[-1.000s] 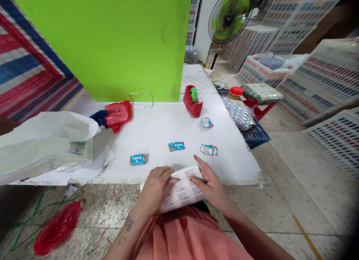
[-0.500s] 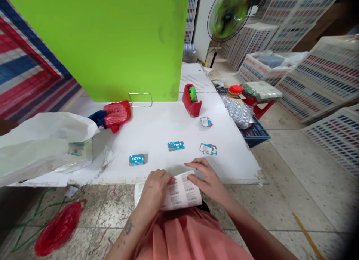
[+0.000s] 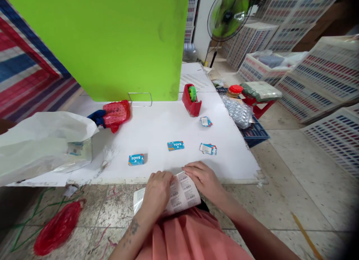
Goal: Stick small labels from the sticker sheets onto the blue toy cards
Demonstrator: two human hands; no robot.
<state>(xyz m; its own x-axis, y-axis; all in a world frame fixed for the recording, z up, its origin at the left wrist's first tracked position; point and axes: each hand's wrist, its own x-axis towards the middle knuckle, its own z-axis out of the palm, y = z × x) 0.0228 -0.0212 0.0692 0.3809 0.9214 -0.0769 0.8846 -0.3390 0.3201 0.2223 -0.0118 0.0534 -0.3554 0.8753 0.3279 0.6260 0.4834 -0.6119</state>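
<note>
- While the left hand (image 3: 159, 187) is grasping the sheet (image 3: 185, 194) with curled fingers, the right hand (image 3: 203, 178) is pinching at its 12 o'clock edge; anything between those fingertips is too small to tell.
- Location: the sheet is bowing at the 6 o'clock edge of the table (image 3: 154, 129); whether it is touching the table is not showing.
- Risk, tearing: the paper is looking thin, so pulling sharply at one point could be ripping or creasing it.
- Risk, slipping: the left fingers are apparently providing the main support; loosening them could be sending the sheet floorward.
- Risk, scattering: from the sheet, the right cards (image 3: 208, 148) are lying fanned at 1 o'clock, near the right hand; a wide sweep could be spreading them.
- Materials: the sheet is showing matt white paper, rows of grey barcodes and a curling 9 o'clock end. At 12 o'clock, the middle cards (image 3: 175, 145) are forming a flat, smooth-looking blue rectangle; beyond, the dispenser (image 3: 192, 100) is presenting a glossy red wedge.
</note>
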